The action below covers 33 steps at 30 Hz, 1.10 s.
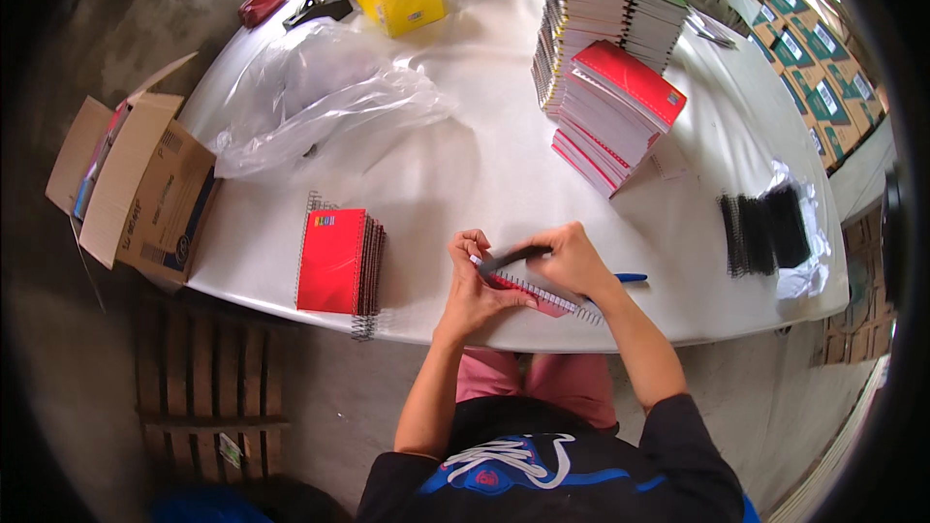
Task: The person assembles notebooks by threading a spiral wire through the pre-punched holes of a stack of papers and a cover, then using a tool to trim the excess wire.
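Two hands at near edge of white surface [484, 155]. Left hand [472, 283]: fingers curled shut on red spiral notebook [538, 294], pinning it flat just at the rim. Right hand [572, 260]: fingers closed round dark slim tool [513, 257], tip at notebook's wire coil end. Blue pen [630, 278] just beside right wrist. Small red notebook stack [339, 263] to left, well apart. Tall notebook stacks [610, 87] far side; black coils [765, 228] right; clear plastic bag [320, 107], cardboard box [145, 184] left. Judged good practice: keep notebook pressed steady, work tool square to coil end, avoid bending wire or sliding bk off edge
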### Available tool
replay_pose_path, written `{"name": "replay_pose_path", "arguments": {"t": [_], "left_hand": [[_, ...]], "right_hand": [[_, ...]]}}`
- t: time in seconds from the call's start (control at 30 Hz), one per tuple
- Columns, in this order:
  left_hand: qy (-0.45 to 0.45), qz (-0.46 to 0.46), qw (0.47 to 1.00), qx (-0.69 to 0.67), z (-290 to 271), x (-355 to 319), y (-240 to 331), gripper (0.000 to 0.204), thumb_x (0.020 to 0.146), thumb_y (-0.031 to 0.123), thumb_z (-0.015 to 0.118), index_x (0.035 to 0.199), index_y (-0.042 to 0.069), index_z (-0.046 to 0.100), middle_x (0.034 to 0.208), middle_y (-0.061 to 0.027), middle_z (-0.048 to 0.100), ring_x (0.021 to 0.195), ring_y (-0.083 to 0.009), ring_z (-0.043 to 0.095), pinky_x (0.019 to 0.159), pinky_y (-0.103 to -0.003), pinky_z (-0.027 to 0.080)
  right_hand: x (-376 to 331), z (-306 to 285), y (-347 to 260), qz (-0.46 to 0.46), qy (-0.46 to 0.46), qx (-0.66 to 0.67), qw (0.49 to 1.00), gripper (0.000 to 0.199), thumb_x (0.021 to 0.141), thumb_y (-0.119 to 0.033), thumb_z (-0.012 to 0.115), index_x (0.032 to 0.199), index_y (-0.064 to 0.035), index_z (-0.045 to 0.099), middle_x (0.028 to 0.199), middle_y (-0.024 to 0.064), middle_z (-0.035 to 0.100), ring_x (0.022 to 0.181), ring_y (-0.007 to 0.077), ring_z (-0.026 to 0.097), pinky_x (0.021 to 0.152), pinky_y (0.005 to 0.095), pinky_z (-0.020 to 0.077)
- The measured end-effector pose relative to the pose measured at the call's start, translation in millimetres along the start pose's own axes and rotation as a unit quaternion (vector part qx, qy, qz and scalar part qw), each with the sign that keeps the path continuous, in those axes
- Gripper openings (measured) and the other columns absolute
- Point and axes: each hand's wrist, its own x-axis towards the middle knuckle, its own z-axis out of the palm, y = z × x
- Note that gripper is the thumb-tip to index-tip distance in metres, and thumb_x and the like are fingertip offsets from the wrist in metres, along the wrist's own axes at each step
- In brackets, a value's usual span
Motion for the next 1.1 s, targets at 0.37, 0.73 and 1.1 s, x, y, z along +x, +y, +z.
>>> {"name": "replay_pose_path", "arguments": {"t": [0.37, 0.73, 1.1], "left_hand": [[0.146, -0.144, 0.942, -0.264, -6, -12, 21, 0.032, 0.074, -0.008, 0.071, 0.094, 0.004, 0.05, 0.092, -0.0045, 0.056, 0.082, -0.0087, 0.053, 0.068, -0.02, 0.044], [0.207, -0.015, 0.973, -0.1, -4, -11, 58, 0.027, 0.064, -0.014, 0.074, 0.087, -0.001, 0.067, 0.087, -0.0118, 0.066, 0.082, -0.0162, 0.061, 0.075, -0.027, 0.051], [0.182, 0.058, 0.981, 0.031, -5, -9, 68, 0.028, 0.062, -0.015, 0.07, 0.086, -0.001, 0.068, 0.083, -0.0107, 0.068, 0.081, -0.0178, 0.06, 0.073, -0.029, 0.05]], "right_hand": [[-110, -47, 35, 0.076, 0.2, -0.276, 0.937, 0.061, 0.08, -0.023, 0.065, 0.137, -0.017, 0.042, 0.142, 0.0179, 0.034, 0.126, 0.0386, 0.038, 0.103, 0.0443, 0.0333], [-104, 1, -52, -0.01, 0.174, -0.128, 0.976, 0.04, 0.088, -0.031, 0.058, 0.125, -0.0176, 0.056, 0.099, 0.0133, 0.049, 0.089, 0.0285, 0.051, 0.084, 0.041, 0.0374], [-90, 11, -70, -0.031, 0.128, -0.123, 0.984, 0.038, 0.089, -0.031, 0.057, 0.122, -0.0138, 0.059, 0.103, 0.0123, 0.054, 0.095, 0.0278, 0.052, 0.085, 0.0388, 0.0382]]}}
